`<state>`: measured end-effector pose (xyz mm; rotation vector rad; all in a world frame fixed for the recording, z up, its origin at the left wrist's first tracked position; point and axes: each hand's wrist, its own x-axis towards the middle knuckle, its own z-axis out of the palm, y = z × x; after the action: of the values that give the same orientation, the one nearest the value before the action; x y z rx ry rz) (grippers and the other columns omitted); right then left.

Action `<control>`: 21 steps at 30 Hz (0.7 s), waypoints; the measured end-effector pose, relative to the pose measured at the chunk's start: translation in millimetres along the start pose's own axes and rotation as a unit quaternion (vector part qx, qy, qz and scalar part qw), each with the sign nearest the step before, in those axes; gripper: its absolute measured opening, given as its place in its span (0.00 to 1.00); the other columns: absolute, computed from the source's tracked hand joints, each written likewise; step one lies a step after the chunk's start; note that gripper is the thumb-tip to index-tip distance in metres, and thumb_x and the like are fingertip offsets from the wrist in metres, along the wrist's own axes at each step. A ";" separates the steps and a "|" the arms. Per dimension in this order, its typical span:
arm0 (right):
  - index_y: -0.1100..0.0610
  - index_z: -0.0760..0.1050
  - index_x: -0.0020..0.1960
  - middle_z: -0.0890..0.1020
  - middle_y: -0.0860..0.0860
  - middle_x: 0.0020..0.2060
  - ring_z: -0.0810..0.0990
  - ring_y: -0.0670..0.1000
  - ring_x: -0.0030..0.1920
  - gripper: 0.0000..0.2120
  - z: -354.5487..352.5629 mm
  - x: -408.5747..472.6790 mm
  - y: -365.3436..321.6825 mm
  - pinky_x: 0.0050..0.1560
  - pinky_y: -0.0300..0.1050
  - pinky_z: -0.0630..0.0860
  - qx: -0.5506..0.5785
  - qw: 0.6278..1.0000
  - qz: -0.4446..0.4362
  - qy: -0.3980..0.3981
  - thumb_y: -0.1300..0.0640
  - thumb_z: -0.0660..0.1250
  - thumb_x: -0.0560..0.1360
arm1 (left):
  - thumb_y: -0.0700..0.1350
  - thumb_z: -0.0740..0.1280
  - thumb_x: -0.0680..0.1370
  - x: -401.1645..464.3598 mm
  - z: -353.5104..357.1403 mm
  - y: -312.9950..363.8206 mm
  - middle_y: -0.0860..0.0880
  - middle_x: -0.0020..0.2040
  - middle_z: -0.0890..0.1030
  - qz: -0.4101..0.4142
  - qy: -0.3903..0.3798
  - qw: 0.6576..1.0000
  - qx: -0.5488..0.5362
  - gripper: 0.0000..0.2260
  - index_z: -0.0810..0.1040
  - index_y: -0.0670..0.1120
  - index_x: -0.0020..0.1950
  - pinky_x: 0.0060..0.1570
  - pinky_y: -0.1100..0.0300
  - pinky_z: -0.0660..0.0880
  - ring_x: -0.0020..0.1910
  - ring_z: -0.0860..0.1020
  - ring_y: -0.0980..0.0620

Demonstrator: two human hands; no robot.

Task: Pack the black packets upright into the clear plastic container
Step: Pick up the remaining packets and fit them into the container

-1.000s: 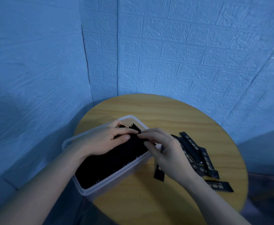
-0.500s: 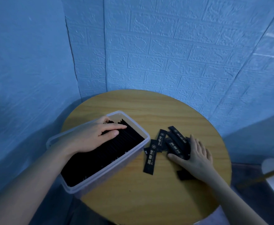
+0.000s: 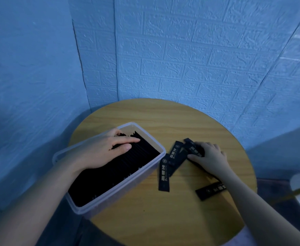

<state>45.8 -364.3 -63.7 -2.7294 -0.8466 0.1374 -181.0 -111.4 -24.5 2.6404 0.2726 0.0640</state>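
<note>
A clear container (image 3: 151, 158) on a round wooden bench (image 3: 163, 121) is nearly full of black packets (image 3: 113, 167) standing upright in rows. The left hand (image 3: 101, 150) rests flat on them, fingers straight and together. Beside the container, the right hand (image 3: 211, 157) curls its fingers around loose packets (image 3: 176, 155); several more lie flat, not yet packed.
</note>
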 end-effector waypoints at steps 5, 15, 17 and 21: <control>0.49 0.71 0.68 0.76 0.51 0.61 0.70 0.54 0.64 0.21 -1.6 5.9 0.0 0.54 0.51 0.72 0.060 0.998 0.005 0.032 0.53 0.67 0.76 | 0.76 0.43 0.68 1.8 0.1 -2.2 0.62 0.62 0.66 0.008 0.002 1.000 -0.008 0.18 0.60 0.85 0.57 0.49 0.70 0.66 0.56 0.69 0.68; 0.55 0.72 0.68 0.78 0.53 0.45 0.76 0.52 0.40 0.21 -8.3 11.3 1.4 0.32 0.42 0.67 0.161 0.986 0.007 0.048 0.64 0.63 0.75 | 0.75 0.43 0.69 0.8 0.8 -3.0 0.62 0.62 0.66 0.008 0.005 1.000 -0.006 0.19 0.61 0.84 0.58 0.52 0.68 0.68 0.57 0.70 0.65; 0.56 0.72 0.67 0.79 0.54 0.45 0.76 0.53 0.39 0.19 -15.0 11.5 4.3 0.32 0.42 0.67 0.198 0.977 0.002 0.084 0.63 0.63 0.76 | 0.75 0.43 0.68 0.6 0.6 -2.5 0.62 0.62 0.66 0.009 0.004 1.000 -0.003 0.19 0.61 0.84 0.57 0.51 0.69 0.67 0.57 0.70 0.65; 0.54 0.73 0.63 0.79 0.56 0.51 0.79 0.57 0.51 0.16 -26.5 10.6 5.1 0.48 0.51 0.76 0.276 0.949 -0.037 0.148 0.63 0.63 0.77 | 0.75 0.43 0.71 0.5 0.5 -1.9 0.63 0.62 0.66 0.005 0.003 1.000 -0.002 0.18 0.62 0.83 0.58 0.56 0.63 0.70 0.57 0.71 0.64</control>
<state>61.8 -368.6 -39.9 -2.1220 -0.6939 -0.0464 -180.8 -110.0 -25.9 2.6372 0.2607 0.0747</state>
